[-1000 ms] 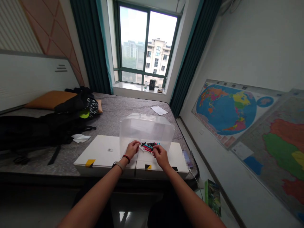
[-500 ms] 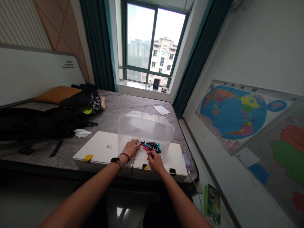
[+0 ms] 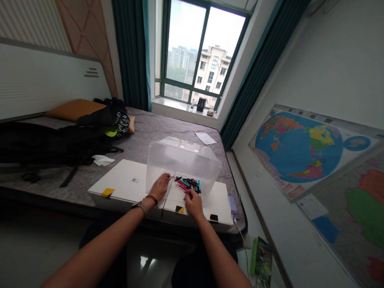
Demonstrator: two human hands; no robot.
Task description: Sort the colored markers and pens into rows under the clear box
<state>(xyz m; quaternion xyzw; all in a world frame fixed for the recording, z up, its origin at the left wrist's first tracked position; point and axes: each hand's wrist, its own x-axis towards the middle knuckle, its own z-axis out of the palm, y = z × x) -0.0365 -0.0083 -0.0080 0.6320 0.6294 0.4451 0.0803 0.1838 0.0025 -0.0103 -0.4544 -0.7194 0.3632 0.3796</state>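
A clear plastic bin [image 3: 183, 157] lies on its side on two flat white boxes [image 3: 121, 185] at the near edge of a grey bed. A heap of coloured pens [image 3: 189, 184], red, teal and black, lies at the bin's mouth. My left hand [image 3: 160, 187] is at the left edge of that mouth, and its fingertips pinch a thin pen that points toward the heap. My right hand [image 3: 193, 202] rests on the white box just in front of the heap, fingers bent and loose, with its fingertips close to the nearest red pen.
A black bag and dark clothes [image 3: 57, 144] lie on the left of the bed, with an orange pillow [image 3: 70, 110] behind. Crumpled paper [image 3: 101, 160] and a white sheet [image 3: 205, 138] lie on the cover. World maps [image 3: 300, 146] lean on the right wall.
My view has tilted and drifted a little. My right hand has drawn back from the heap to its near edge. My left hand has stayed at the bin's mouth.
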